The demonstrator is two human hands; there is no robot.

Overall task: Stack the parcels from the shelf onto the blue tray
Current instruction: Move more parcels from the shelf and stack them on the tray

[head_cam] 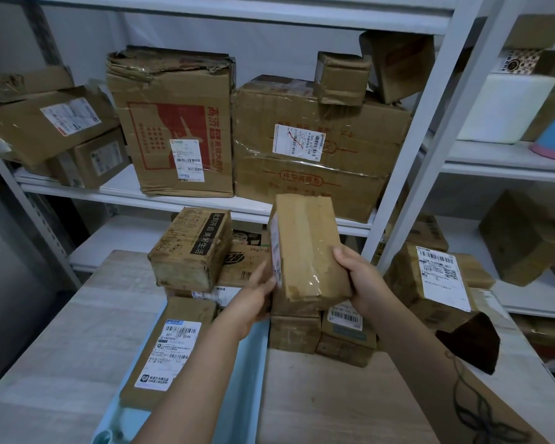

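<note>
One view only, head-mounted, looking forward and tilted down over the worktop (pixel 61 331). Wide-angle lens: the shelf (pixel 186 200) uprights bow and lean outward toward the frame edges. Shelf fills twelve o'clock, its far boxes small. Both forearms come up from six o'clock, hands close under the lens at centre frame. The tray (pixel 253 363) sits close below, cut off at six o'clock. No second view to compare.

- A parcel storeroom or courier pick-up point: white metal shelving (pixel 186 195) stands just beyond the fingers (pixel 340 254), stacked with taped cardboard parcels (pixel 173 123).
- Printed barcode shipping labels (pixel 297 141) mark the boxes.
- More labelled boxes (pixel 436 280) crowd the wooden table (pixel 77 331) beside and below the fingers.
</note>
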